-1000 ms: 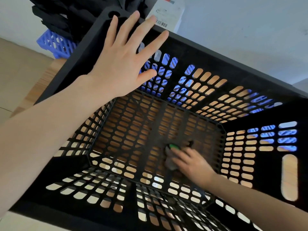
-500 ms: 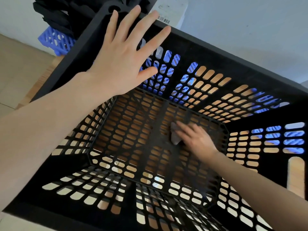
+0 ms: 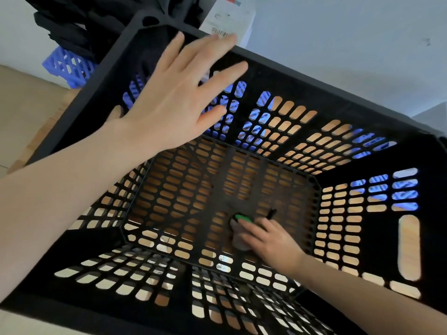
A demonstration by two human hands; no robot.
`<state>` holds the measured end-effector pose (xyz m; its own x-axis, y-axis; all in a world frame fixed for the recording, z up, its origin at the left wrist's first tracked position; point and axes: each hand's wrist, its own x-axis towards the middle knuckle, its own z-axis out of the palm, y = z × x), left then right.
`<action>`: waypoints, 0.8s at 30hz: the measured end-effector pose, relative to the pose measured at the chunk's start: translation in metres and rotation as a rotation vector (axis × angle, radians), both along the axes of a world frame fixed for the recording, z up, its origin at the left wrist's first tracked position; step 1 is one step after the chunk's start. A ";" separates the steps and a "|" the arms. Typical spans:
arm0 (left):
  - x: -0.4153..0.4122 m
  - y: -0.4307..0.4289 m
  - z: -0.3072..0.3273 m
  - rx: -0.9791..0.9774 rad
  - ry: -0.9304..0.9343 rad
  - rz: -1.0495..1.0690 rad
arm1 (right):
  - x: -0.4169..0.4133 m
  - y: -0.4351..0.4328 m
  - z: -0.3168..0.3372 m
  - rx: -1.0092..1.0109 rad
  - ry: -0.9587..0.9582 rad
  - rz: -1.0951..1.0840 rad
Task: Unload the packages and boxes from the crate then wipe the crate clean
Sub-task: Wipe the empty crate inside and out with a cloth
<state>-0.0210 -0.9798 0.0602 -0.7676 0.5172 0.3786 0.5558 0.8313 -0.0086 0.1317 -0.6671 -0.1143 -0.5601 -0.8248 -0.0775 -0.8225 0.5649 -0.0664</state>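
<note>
A pale wall backs a wooden surface on which the black slotted crate stands, with wood showing through its oblong holes. The left hand is spread wide and flat at the crate's far-left corner, fingertips reaching the rim. Deep inside, the right hand presses a grey cloth on the crate's floor, a green bit showing just beyond its fingertips. A blue basket sits outside, left of the spread fingers.
</note>
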 end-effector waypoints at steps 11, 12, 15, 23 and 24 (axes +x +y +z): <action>0.030 0.010 -0.088 -0.510 -0.536 -0.178 | -0.070 0.014 0.007 0.106 0.095 -0.152; 0.030 0.007 -0.095 -0.540 -0.578 -0.161 | -0.086 0.016 0.008 0.107 0.137 -0.254; 0.032 -0.003 -0.111 -0.600 -0.691 -0.102 | -0.121 0.019 0.006 0.076 0.182 -0.420; 0.040 -0.005 -0.137 -0.715 -0.917 -0.029 | -0.042 0.009 0.001 0.033 0.029 -0.164; 0.041 -0.006 -0.138 -0.735 -0.923 -0.028 | -0.026 0.006 0.002 0.031 -0.004 -0.075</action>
